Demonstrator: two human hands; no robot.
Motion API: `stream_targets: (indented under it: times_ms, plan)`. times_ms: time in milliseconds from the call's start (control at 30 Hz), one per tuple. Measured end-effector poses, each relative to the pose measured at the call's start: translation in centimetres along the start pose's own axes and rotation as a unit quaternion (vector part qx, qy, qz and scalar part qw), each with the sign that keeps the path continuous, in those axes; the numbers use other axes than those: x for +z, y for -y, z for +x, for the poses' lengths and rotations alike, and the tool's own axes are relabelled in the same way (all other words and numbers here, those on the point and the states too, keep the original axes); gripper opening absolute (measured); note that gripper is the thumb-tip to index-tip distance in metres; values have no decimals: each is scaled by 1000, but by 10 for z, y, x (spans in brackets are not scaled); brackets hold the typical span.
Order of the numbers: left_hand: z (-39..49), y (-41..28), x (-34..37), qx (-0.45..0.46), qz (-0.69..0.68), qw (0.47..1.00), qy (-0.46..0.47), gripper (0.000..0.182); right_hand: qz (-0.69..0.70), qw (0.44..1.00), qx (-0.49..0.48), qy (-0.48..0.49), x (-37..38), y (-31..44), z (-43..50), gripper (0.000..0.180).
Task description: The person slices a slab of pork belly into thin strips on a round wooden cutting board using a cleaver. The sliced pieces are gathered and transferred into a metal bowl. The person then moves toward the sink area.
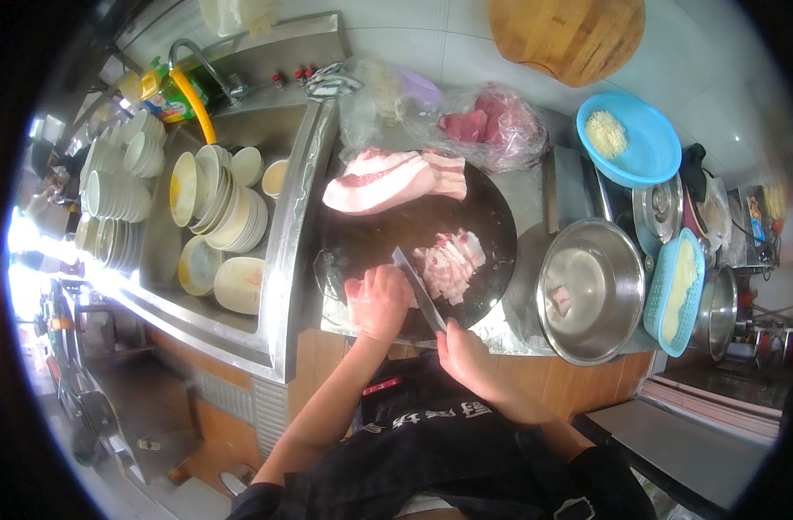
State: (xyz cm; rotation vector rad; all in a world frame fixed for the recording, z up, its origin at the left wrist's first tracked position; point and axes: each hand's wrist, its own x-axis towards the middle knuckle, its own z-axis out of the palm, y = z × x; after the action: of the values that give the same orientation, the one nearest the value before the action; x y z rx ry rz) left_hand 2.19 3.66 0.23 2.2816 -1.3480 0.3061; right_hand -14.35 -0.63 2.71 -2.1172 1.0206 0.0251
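My right hand (465, 356) is closed around the handle of a kitchen knife (419, 292), its blade angled up and left over a dark round chopping board (383, 237). Left of the blade, my left hand (381, 304) grips a piece of raw pork (353, 290), most of it hidden under the fingers. Sliced pork belly (450, 265) lies in a pile just right of the blade. Toward the back of the board rests a large slab of pork belly (380, 181), with a smaller piece (446, 174) against its right end.
To the left, a steel sink (286, 214) holds stacked dirty dishes (231, 211). Behind the board lies red meat (481, 123) in clear plastic. On the right stand a steel bowl (591, 296) with a scrap of meat, a blue basin (653, 146) and a turquoise basket (658, 312).
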Motion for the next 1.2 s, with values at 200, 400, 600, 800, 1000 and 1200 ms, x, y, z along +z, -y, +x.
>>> stream_targets:
  times_ms: [200, 400, 600, 800, 1000, 1200]
  plan:
    - [4, -2, -8, 16, -50, 998, 45, 11, 33, 999, -9, -21, -8, 27, 62, 22]
    - [0, 20, -39, 150, -37, 979, 133, 51, 25, 1000, 5, -6, -13, -19, 15, 21]
    - [5, 29, -44, 147, -11, 958, 245, 68, 14, 997, 28, -64, -22, -3, -6, 19]
    - [4, 24, -33, 125, 18, 964, 234, 68, 15, 1000, 18, -21, -11, -2, 8, 22]
    - [0, 21, -29, 92, -71, 982, 147, 62, 7, 997, 77, 23, -32, -8, 2, 29]
    - [-18, 0, -7, 79, 10, 993, 84, 48, 7, 1000, 29, 9, -32, -14, 4, 25]
